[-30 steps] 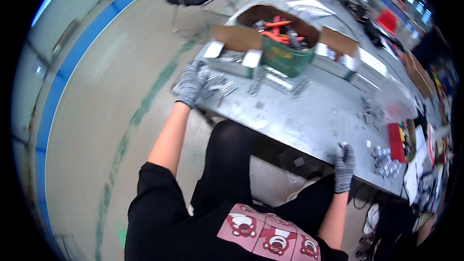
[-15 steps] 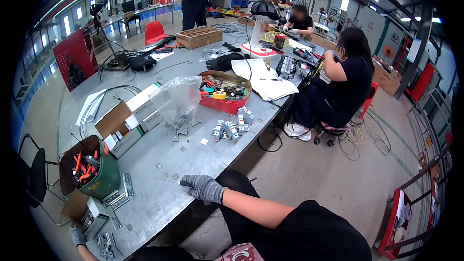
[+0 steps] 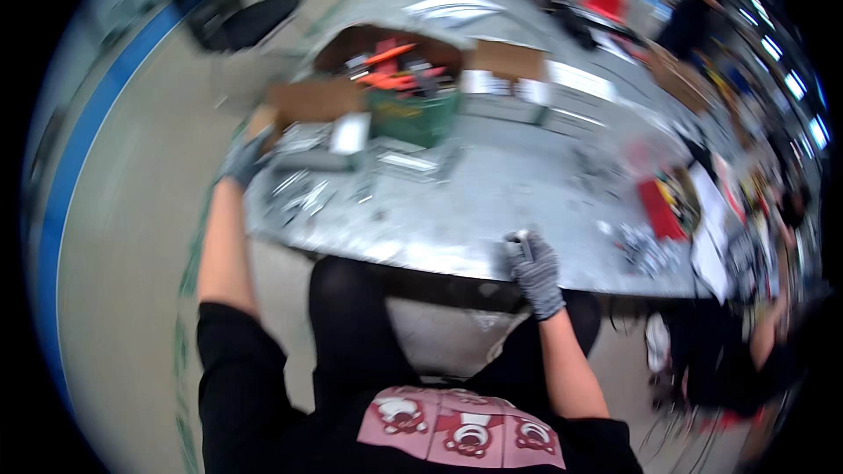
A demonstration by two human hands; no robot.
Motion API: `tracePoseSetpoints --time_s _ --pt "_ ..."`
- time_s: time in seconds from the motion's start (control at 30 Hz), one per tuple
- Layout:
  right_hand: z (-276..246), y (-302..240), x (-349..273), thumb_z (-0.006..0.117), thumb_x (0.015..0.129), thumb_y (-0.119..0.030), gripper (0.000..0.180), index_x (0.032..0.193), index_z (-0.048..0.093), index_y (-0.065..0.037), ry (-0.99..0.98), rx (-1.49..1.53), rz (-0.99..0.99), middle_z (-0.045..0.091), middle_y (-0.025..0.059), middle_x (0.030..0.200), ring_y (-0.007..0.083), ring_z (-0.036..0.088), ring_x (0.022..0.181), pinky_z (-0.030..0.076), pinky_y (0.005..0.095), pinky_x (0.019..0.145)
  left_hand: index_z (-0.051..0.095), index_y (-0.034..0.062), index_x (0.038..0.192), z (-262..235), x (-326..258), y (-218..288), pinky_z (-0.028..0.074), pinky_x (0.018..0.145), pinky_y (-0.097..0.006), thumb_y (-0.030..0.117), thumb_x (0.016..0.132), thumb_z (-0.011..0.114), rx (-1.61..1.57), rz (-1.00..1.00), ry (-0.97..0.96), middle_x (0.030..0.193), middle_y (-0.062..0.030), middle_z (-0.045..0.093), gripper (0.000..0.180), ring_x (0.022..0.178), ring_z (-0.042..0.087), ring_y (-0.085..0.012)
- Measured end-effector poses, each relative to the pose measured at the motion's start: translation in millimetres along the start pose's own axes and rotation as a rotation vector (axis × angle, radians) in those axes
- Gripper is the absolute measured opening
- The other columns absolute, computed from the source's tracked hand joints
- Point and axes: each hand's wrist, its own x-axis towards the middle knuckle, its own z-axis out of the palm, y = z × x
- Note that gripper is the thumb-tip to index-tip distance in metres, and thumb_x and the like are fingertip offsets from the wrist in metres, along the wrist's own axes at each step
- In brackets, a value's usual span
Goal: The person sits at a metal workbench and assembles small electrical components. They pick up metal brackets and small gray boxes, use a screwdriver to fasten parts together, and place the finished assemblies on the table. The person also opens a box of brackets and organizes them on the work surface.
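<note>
Motion smears the whole head view. My left hand (image 3: 244, 158), in a grey glove, grips the near left end of an open cardboard box (image 3: 349, 133) with metal parts in it. At the table's front edge, my gloved right hand (image 3: 535, 274) is closed around a screwdriver (image 3: 522, 235); its thin shaft is lost in the blur. Loose metal pieces (image 3: 303, 195) lie just in front of the box. Short metal rails (image 3: 408, 162) lie to its right.
A green bin (image 3: 413, 118) of orange-handled tools stands behind the box. Beyond my right hand are grey modules (image 3: 648, 250), a red tin (image 3: 660, 209) and a clear plastic bag (image 3: 637, 145). A black chair (image 3: 237, 13) stands far left; a co-worker (image 3: 738, 377) sits at right.
My view has swung left and down, bringing my left arm and lap into sight. My left hand stays at the cardboard box; my right stays closed near the table edge, its screwdriver shaft now blurred.
</note>
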Motion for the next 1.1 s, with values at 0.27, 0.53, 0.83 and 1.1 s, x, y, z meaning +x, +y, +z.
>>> tracePoseSetpoints --time_s 0.27,0.53,0.83,1.1 --pt "156.0 -102.5 85.9 0.069 0.091 -0.019 0.022 0.107 0.063 -0.004 -0.265 0.422 0.111 0.063 0.0008 0.089 0.0069 0.058 0.066 0.047 0.0208 0.055 0.047 -0.0026 0.131 36.7 -83.2 23.8 0.062 0.070 -0.032 0.021 0.090 0.070 -0.107 0.161 0.200 0.110 -0.0129 0.063 0.052 0.088 0.067 -0.0199" --pt "232.4 -97.6 151.1 0.084 0.072 -0.028 0.063 0.117 0.054 0.005 0.020 0.148 -0.081 0.062 0.0189 0.109 0.0277 0.063 0.097 0.051 0.0355 0.086 0.056 0.0010 0.123 59.9 -111.9 17.3 0.057 0.075 -0.025 0.017 0.092 0.068 -0.159 0.272 0.191 0.105 -0.0083 0.066 0.037 0.089 0.065 -0.0124" --pt "233.0 -93.1 156.1 0.078 0.075 -0.022 0.050 0.111 0.055 0.002 0.090 -0.116 -0.077 0.068 0.0176 0.095 0.0284 0.068 0.086 0.053 0.0354 0.076 0.060 0.0002 0.120 45.2 -106.5 -8.6 0.053 0.084 -0.028 0.012 0.085 0.075 0.047 0.415 0.128 0.106 -0.0062 0.068 0.040 0.094 0.064 -0.0121" --pt "220.5 -49.0 134.8 0.058 0.088 -0.009 0.051 0.137 0.046 -0.001 -0.005 0.103 -0.453 0.062 0.0191 0.122 0.0267 0.061 0.112 0.047 0.0335 0.095 0.059 0.0007 0.124 46.6 -98.4 -42.5 0.053 0.086 -0.028 0.008 0.079 0.077 0.124 0.574 0.202 0.113 -0.0100 0.068 0.048 0.100 0.065 -0.0150"
